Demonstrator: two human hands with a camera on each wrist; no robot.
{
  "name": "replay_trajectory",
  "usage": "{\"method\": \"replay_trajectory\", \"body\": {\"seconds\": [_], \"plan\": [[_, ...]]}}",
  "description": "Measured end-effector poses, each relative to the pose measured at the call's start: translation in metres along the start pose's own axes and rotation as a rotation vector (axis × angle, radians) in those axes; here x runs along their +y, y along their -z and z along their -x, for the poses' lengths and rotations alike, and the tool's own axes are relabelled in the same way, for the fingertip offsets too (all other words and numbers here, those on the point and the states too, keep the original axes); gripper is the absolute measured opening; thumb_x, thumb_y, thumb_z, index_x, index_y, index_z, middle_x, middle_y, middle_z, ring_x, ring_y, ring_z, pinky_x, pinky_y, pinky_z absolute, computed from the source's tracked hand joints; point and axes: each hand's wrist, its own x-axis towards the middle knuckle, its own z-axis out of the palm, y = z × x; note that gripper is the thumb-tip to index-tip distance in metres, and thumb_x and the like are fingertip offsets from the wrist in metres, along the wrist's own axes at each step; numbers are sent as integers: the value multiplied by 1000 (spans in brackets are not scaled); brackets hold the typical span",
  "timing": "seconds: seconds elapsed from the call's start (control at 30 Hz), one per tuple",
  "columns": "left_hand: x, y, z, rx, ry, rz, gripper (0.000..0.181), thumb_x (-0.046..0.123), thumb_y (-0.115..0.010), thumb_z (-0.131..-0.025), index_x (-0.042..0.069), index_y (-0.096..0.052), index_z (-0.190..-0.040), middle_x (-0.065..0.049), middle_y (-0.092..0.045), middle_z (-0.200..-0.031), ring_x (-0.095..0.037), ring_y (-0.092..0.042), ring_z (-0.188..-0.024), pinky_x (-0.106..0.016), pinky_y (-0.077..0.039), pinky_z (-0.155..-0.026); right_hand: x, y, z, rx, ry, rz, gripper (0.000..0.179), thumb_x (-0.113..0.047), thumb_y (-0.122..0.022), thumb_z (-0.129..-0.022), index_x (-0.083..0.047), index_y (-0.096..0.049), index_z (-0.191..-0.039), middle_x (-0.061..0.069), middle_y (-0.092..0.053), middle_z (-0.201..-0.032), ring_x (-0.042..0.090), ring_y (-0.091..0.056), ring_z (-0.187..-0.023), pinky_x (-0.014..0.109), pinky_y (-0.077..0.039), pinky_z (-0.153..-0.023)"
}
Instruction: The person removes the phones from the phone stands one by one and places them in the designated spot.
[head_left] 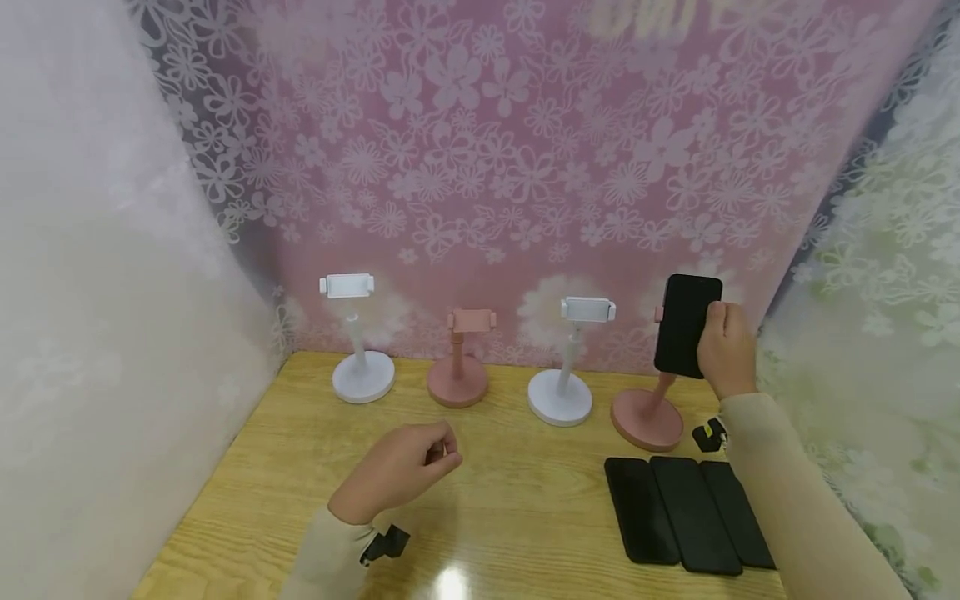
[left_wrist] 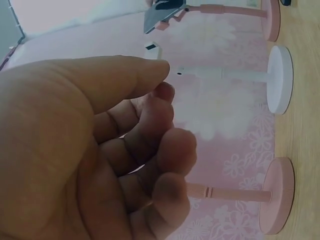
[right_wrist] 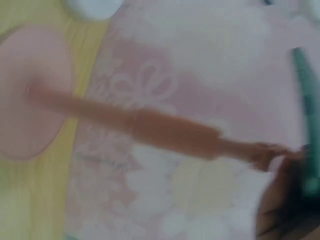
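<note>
My right hand (head_left: 729, 348) grips a black smartphone (head_left: 684, 327) by its right side, thumb across the front. The phone stands upright over the head of the far-right pink phone stand (head_left: 648, 418), whose clamp is mostly hidden behind it. In the right wrist view the stand's stem (right_wrist: 175, 134) is blurred, and the phone shows only as a thin greenish edge (right_wrist: 307, 105). My left hand (head_left: 403, 471) hovers above the table's left-centre with loosely curled fingers and holds nothing. Nearest to it is another pink stand (head_left: 457, 382).
Two white phone stands (head_left: 363, 377) (head_left: 560, 397) complete a row along the back of the wooden table (head_left: 525, 500). Several black phones (head_left: 693, 512) lie side by side at the front right, partly under my right forearm. Flowered pink cloth (head_left: 487, 183) hangs behind the table.
</note>
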Motion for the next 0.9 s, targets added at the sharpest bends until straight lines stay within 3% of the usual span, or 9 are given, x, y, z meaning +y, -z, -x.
{"method": "replay_trajectory", "body": {"seconds": [0.2,0.47,0.67,0.9], "plan": [[1,0,0,-25,-14,12,10,29,-66,-103,28,-65,-94,14,-54,-69,-1,-46,-60,-24,-43,-57,14,-16,-2,117,56,-19,55,-40,-22,-114,9,-45,-123,33,-51,-100,54,-51,-90,64,-38,-81],[1,3,1,-36,-26,-4,10,31,-67,-103,28,-65,-94,15,-55,-71,-1,-47,-59,-25,-44,-57,14,-13,-3,59,62,-40,56,-43,-19,-114,7,-42,-125,30,-49,-103,46,-50,-88,52,-38,-78],[1,2,1,-61,-21,1,11,34,-66,-103,29,-65,-94,16,-56,-72,-1,-48,-60,-25,-44,-56,16,-17,-1,90,64,-53,49,-40,-21,-114,4,-41,-122,23,-47,-91,36,-47,-77,41,-35,-70],[-1,-2,0,-70,-18,9,11,36,-65,-104,29,-64,-94,16,-56,-72,-1,-48,-60,-25,-44,-57,24,-23,3,104,48,-49,51,-48,-21,-112,-1,-39,-120,15,-45,-81,24,-44,-62,29,-36,-60]]}}
